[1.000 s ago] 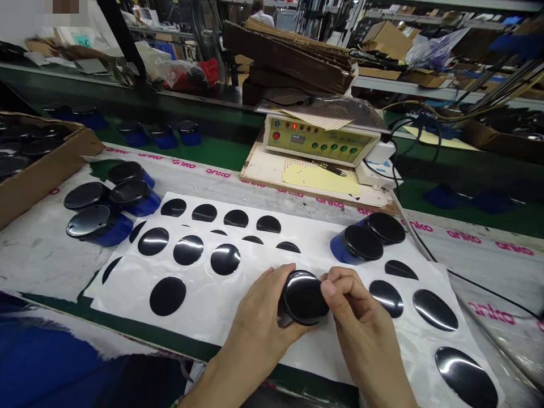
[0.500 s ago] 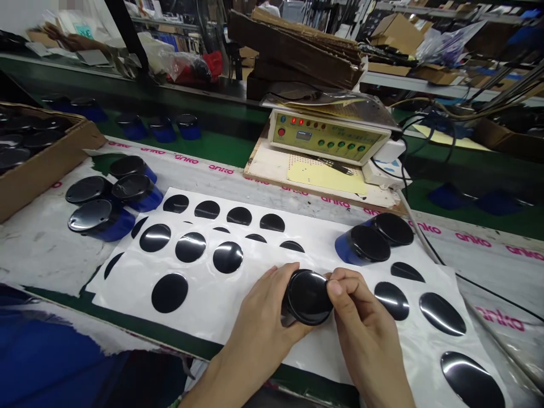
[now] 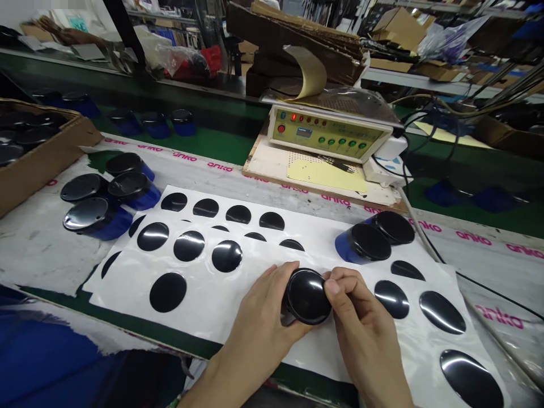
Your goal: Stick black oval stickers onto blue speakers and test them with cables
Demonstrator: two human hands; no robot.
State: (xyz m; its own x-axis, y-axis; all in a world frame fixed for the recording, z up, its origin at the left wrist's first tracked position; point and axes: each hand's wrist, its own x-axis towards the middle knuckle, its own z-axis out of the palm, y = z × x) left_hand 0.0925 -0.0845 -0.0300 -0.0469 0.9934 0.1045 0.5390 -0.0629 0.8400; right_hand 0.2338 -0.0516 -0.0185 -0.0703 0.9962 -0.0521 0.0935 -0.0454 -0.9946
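My left hand (image 3: 267,309) wraps round the side of a round, black-topped cup (image 3: 307,296), its glossy top facing up toward me. With thumb and fingers pinched together, my right hand (image 3: 357,317) touches the right edge of that top; whether a thin piece sits between those fingertips is hidden. Under both hands lie white sheets (image 3: 127,297) bearing glossy black round stickers (image 3: 168,292). More stickers (image 3: 442,313) are on the sheet to the right. Just beyond my right hand stand two blue cups with black tops (image 3: 363,243).
Several more blue cups (image 3: 97,218) stand at left, near a cardboard box (image 3: 46,158) of black-topped pieces. Others (image 3: 183,123) sit on the green belt behind. A control box (image 3: 318,133) with lit indicators stands on a board. A cable (image 3: 425,241) crosses the right side.
Both hands keep almost the same hold on the cup. On the control box, a yellowish sheet now curls upward, and one red indicator shines brightly instead of two. The view has shifted slightly.
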